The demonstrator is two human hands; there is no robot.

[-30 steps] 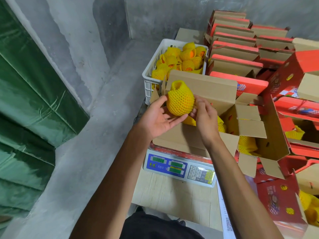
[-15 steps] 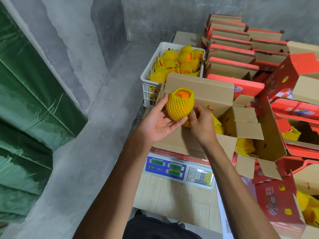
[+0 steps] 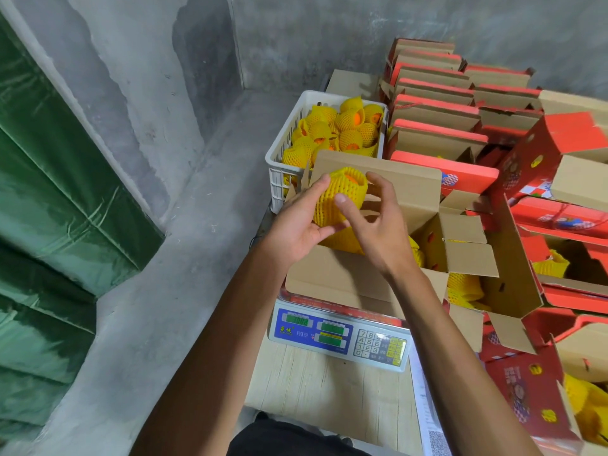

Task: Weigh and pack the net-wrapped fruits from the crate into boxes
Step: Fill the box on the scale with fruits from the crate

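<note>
Fruit (image 3: 339, 199), sheathed in a yellow foam net, was held just above the open box (image 3: 342, 281), which stood on the scale (image 3: 339, 334). The left hand (image 3: 296, 222) was cupped under and around the near side of the fruit, its fingers curled against the net. The right hand (image 3: 371, 225) was spread and released, its thumb tip laid against the net and its other fingers held apart from it. At the top of the sleeve a patch of bare orange skin was exposed.

Further netted fruits were seen inside the box and, behind the box, in the white crate (image 3: 279, 166). To the right of the box, red cartons (image 3: 437, 133) were stacked, some open and partly filled. The scale rested on a pale wooden bench (image 3: 312, 390).

Handling was judged as follows. The fruit was taken to be firm, rounded and moderately heavy, while the net was soft, springy and loose enough to slip along the skin. A hold on the net's open collar alone was therefore considered unreliable, since the sleeve could be drawn off. A cradling hold around the widest part, from below, was considered the safest. Bruising was judged possible if the fruit were dropped rather than lowered among those already packed.
</note>
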